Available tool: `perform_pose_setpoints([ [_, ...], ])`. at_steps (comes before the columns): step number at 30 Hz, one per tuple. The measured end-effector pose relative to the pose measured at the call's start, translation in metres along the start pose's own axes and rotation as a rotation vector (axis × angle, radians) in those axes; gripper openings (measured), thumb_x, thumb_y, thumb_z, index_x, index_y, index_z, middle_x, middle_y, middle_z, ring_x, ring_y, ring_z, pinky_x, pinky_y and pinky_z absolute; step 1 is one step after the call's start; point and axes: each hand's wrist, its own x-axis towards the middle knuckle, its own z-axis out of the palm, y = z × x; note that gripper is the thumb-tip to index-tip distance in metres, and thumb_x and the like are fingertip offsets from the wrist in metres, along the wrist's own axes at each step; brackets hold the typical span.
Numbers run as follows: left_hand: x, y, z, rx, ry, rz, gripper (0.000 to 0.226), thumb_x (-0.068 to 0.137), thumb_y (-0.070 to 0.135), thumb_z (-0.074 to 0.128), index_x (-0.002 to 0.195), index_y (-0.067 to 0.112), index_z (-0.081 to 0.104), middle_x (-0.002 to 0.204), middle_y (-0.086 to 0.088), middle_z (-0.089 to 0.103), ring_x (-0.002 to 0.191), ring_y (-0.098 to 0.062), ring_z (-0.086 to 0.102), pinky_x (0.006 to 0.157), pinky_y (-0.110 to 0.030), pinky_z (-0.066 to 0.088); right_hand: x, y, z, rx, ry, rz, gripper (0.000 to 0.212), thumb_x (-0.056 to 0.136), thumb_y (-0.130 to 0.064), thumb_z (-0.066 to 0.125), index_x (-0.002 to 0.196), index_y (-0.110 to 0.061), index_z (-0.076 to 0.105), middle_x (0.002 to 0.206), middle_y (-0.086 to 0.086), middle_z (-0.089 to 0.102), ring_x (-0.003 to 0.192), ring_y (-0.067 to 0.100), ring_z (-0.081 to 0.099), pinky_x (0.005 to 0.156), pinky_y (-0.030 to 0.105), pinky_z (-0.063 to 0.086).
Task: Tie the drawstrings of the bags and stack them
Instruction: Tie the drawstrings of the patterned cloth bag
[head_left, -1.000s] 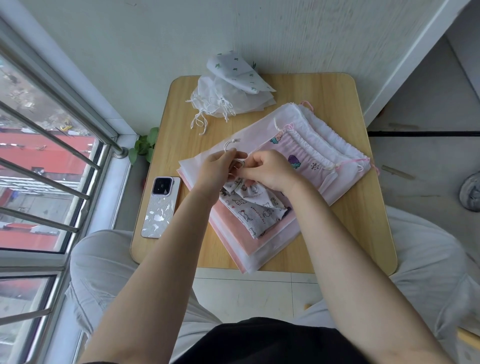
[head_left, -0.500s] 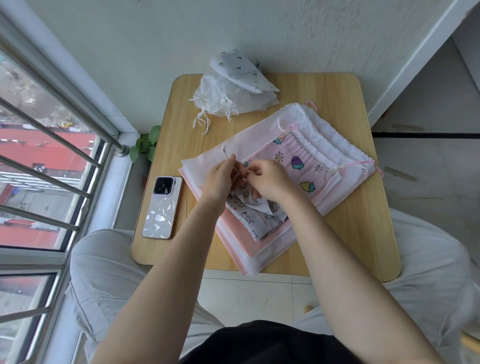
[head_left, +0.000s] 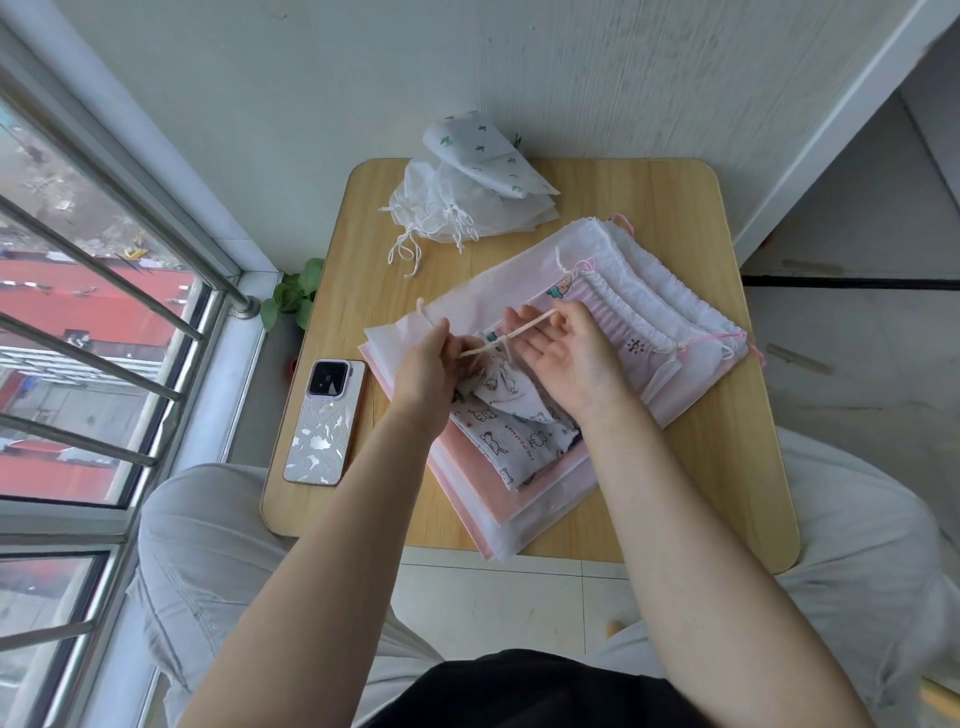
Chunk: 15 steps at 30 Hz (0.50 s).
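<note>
Two hands work one cream drawstring (head_left: 506, 338) stretched taut above a small cartoon-print bag (head_left: 511, 426), which lies on a stack of pink and white drawstring bags (head_left: 649, 317) on the wooden table (head_left: 727, 447). The left hand (head_left: 431, 371) has a closed grip, pinching one end; the right hand (head_left: 566, 353) is palm-up, fingers mostly straight, cord pinched near its fingertips (exact hold unclear). A heap of white bags (head_left: 467, 192) sits at the far edge, a phone (head_left: 324, 421) to the left.
</note>
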Motion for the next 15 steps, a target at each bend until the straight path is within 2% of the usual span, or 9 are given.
perform_pose_setpoints([
  [1, 0.0, 0.002, -0.003, -0.119, 0.003, 0.002, 0.051, 0.103, 0.028, 0.038, 0.054, 0.016, 0.036, 0.076, -0.011, 0.064, 0.079, -0.029, 0.062, 0.088, -0.039, 0.045, 0.001, 0.002, -0.001, 0.032, 0.003, -0.003, 0.029, 0.098, -0.014, 0.047, 0.07, -0.013, 0.042, 0.071, 0.011, 0.06, 0.079, 0.027, 0.068, 0.094, 0.045, 0.053],
  [3, 0.001, 0.006, -0.012, -0.369, 0.005, 0.01, 0.048, 0.104, 0.026, 0.037, 0.057, 0.013, 0.039, 0.078, -0.013, 0.063, 0.084, -0.03, 0.068, 0.083, -0.038, 0.051, 0.002, 0.003, 0.0, 0.015, 0.031, -0.008, 0.033, 0.1, -0.019, 0.045, 0.068, -0.015, 0.039, 0.057, 0.003, 0.044, 0.053, 0.017, 0.05, 0.076, 0.036, 0.057],
  [5, 0.0, 0.011, -0.017, -0.574, 0.018, 0.003, 0.05, 0.103, 0.027, 0.038, 0.056, 0.012, 0.042, 0.068, -0.009, 0.056, 0.076, -0.028, 0.069, 0.073, -0.035, 0.057, 0.004, -0.001, 0.001, -0.032, 0.069, -0.002, 0.036, 0.101, -0.025, 0.046, 0.067, -0.017, 0.039, 0.053, -0.001, 0.034, 0.046, 0.012, 0.031, 0.048, 0.024, 0.043],
  [7, -0.002, 0.016, -0.02, -0.64, 0.046, -0.018, 0.049, 0.103, 0.029, 0.038, 0.057, 0.014, 0.039, 0.054, -0.002, 0.04, 0.054, -0.019, 0.056, 0.058, -0.026, 0.051, 0.006, -0.007, 0.002, -0.196, 0.108, -0.015, 0.036, 0.101, -0.028, 0.045, 0.067, -0.019, 0.038, 0.052, -0.003, 0.033, 0.042, 0.01, 0.025, 0.038, 0.022, 0.024],
  [9, -0.003, 0.02, -0.018, -0.546, 0.079, -0.043, 0.049, 0.103, 0.031, 0.038, 0.057, 0.018, 0.032, 0.049, 0.004, 0.024, 0.041, -0.012, 0.029, 0.042, -0.02, 0.028, 0.006, -0.009, 0.002, -0.461, 0.166, -0.084, 0.036, 0.1, -0.026, 0.043, 0.066, -0.02, 0.035, 0.051, -0.004, 0.031, 0.041, 0.011, 0.022, 0.037, 0.023, 0.018],
  [11, -0.003, 0.025, -0.013, -0.285, 0.152, -0.027, 0.049, 0.102, 0.032, 0.04, 0.056, 0.021, 0.027, 0.048, 0.006, 0.019, 0.039, -0.011, 0.016, 0.039, -0.02, 0.015, 0.005, -0.009, 0.004, -0.775, 0.209, -0.202, 0.033, 0.098, -0.023, 0.042, 0.066, -0.019, 0.032, 0.052, -0.003, 0.03, 0.042, 0.012, 0.022, 0.041, 0.022, 0.02],
  [15, -0.003, 0.03, -0.002, 0.187, 0.292, 0.146, 0.048, 0.098, 0.029, 0.043, 0.053, 0.023, 0.03, 0.044, 0.007, 0.027, 0.038, -0.012, 0.021, 0.041, -0.02, 0.021, 0.0, -0.003, 0.015, -1.246, 0.226, -0.367, 0.036, 0.099, -0.027, 0.041, 0.067, -0.017, 0.031, 0.06, -0.002, 0.034, 0.053, 0.013, 0.031, 0.051, 0.027, 0.027],
])
